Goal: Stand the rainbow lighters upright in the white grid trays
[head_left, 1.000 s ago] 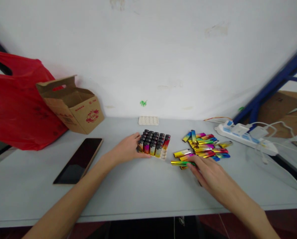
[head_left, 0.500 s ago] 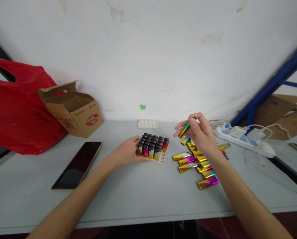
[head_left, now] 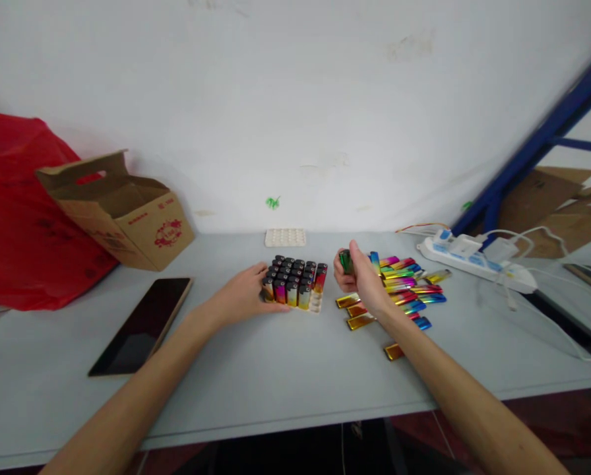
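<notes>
Several black-topped lighters [head_left: 292,280] stand upright in rows in a white tray [head_left: 315,303], whose front right corner shows bare slots. My left hand [head_left: 248,290] is wrapped round the left side of this block, fingers behind and thumb along the front. To the right, my right hand [head_left: 357,274] grips a green lighter [head_left: 345,261] between thumb and curled fingers, above the table. Beneath and beside that hand lies a loose pile of shiny multicoloured lighters [head_left: 404,282].
Against the wall is a second white tray [head_left: 285,237]. A black tablet [head_left: 142,324], an open cardboard box [head_left: 150,227] and a red bag [head_left: 33,218] are on the left. A white power strip [head_left: 478,264] with cables lies at the right.
My right hand has come left and slightly down, and the lighter in it has turned more upright. My left hand stays at the block. The whole view has shifted a little.
</notes>
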`<action>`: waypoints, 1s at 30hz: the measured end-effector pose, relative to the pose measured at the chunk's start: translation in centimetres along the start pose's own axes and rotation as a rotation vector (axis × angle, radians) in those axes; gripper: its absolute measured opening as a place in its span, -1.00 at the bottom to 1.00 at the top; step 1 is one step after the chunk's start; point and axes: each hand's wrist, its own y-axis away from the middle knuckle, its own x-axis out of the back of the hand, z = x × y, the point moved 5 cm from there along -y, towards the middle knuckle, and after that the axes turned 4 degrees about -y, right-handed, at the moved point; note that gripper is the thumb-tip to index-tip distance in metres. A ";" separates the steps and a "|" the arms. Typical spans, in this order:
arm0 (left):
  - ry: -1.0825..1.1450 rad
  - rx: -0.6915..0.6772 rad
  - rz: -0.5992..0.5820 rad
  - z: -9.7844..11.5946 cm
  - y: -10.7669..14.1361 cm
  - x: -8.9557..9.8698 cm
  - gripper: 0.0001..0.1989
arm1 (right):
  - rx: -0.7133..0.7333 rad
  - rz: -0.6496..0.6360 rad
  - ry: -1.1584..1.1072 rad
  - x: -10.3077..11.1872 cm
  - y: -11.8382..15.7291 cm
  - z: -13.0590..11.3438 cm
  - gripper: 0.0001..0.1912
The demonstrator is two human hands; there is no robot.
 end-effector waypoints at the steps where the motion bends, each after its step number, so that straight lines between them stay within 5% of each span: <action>1: -0.002 -0.001 -0.009 -0.1 0.0 -0.1 -0.43 | -0.005 0.025 -0.007 -0.1 0.1 0.2 -0.26; 7: -0.010 -0.035 0.007 -0.2 -0.1 -0.2 -0.47 | -0.050 0.209 0.027 -0.3 0.4 1.8 -0.40; 13: -0.019 -0.002 -0.010 -0.1 0.0 0.0 -0.42 | -0.137 0.168 0.052 -0.5 0.5 2.5 -0.49; 18: -0.009 -0.019 -0.007 -0.2 0.0 -0.2 -0.43 | -0.147 0.116 0.082 -0.2 0.2 2.9 -0.33; 23: 0.013 -0.033 0.016 0.0 0.0 -0.1 -0.42 | 0.108 0.093 0.267 0.1 0.6 1.1 -0.24; 30: 0.017 0.021 0.031 0.1 0.1 0.1 -0.37 | 0.422 0.058 0.824 -0.4 2.2 -1.9 -0.59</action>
